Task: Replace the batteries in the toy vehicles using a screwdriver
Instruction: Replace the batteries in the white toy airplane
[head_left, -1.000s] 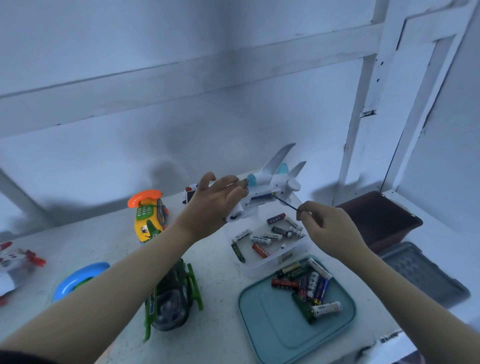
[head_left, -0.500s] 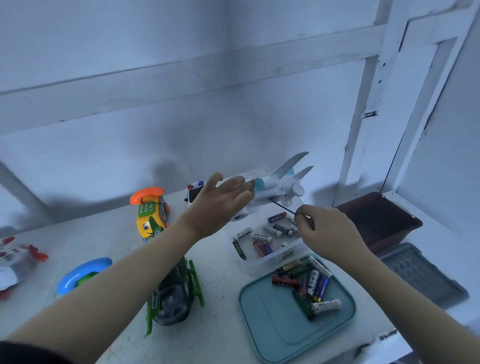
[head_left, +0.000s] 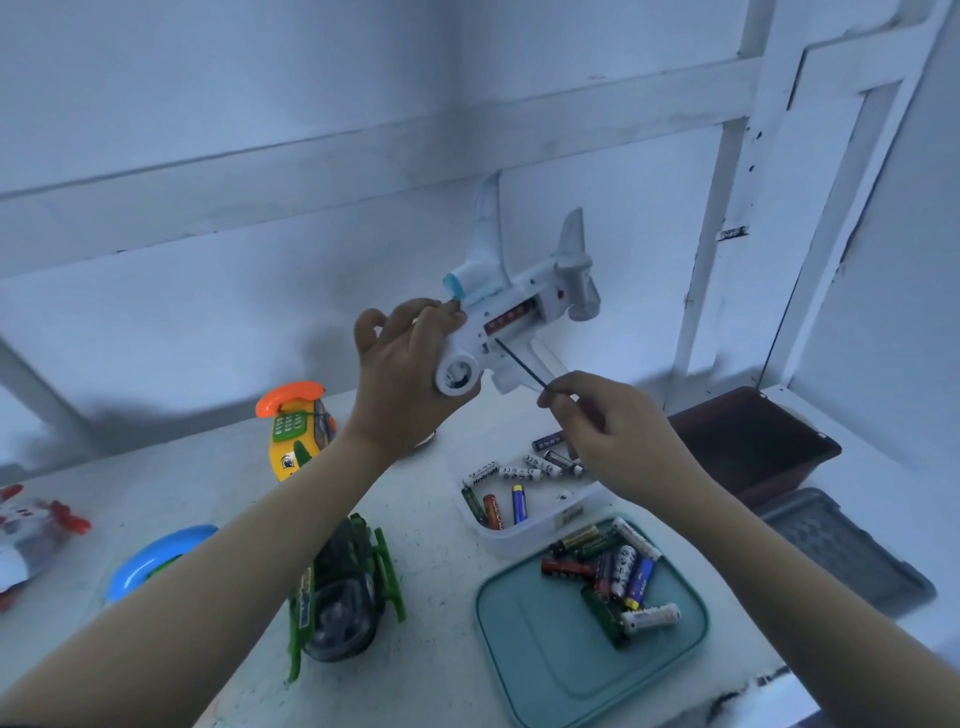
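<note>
My left hand (head_left: 402, 371) grips the nose end of a white toy airplane (head_left: 511, 306) and holds it up above the table, belly toward me. Its battery compartment is open and shows batteries inside. My right hand (head_left: 613, 436) pinches a thin dark screwdriver (head_left: 519, 364); the tip touches the plane's belly just below the compartment. On the table below, a clear plastic tub (head_left: 540, 525) holds several loose batteries (head_left: 511, 483). A teal lid (head_left: 545, 660) in front of it carries another pile of batteries (head_left: 618, 577).
A green toy helicopter (head_left: 343, 592) lies by my left forearm. A yellow toy phone car (head_left: 298, 431) stands behind it. A blue ring (head_left: 140, 564) and a red-white toy (head_left: 31, 530) lie far left. A dark brown bin (head_left: 753, 441) and grey tray (head_left: 841, 551) sit right.
I have lifted the airplane higher and turned its belly toward me, exposing the open battery compartment. My right hand followed, keeping the screwdriver tip against the plane.
</note>
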